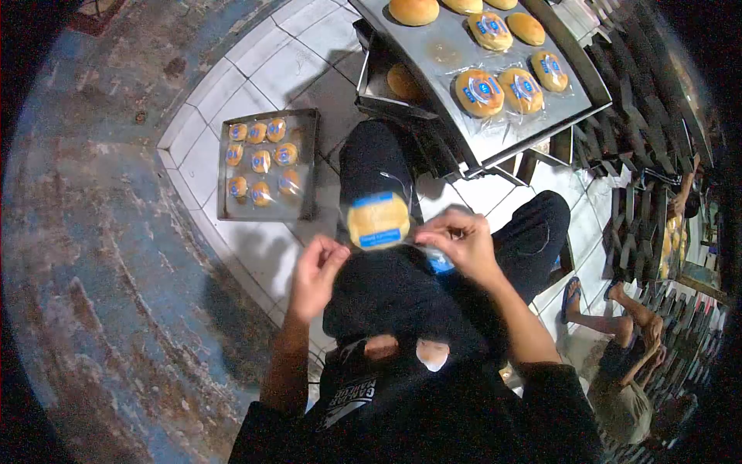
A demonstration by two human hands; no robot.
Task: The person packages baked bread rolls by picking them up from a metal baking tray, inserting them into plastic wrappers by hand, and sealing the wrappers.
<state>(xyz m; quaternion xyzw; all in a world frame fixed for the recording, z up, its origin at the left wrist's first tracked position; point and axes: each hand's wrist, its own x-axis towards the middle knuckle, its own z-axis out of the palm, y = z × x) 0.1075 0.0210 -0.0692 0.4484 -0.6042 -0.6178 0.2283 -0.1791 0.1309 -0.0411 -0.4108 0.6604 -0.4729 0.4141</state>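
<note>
A bun in a clear plastic bag with blue print (379, 220) is held up over my lap, slightly blurred. My left hand (315, 272) is closed in a pinch at the bag's lower left edge. On the other side, my right hand (461, 243) pinches the right edge between thumb and fingers. Just under the right hand, a piece of blue-printed clear plastic (439, 260) shows in part; whether the fingers also hold it I cannot tell.
A large metal tray (444, 54) at the upper right carries bare and bagged buns. On the tiled floor to the left lies a smaller tray (309, 166) with several bagged buns. Dark stacked trays (645, 100) stand far right. Another person (630, 363) sits at the lower right.
</note>
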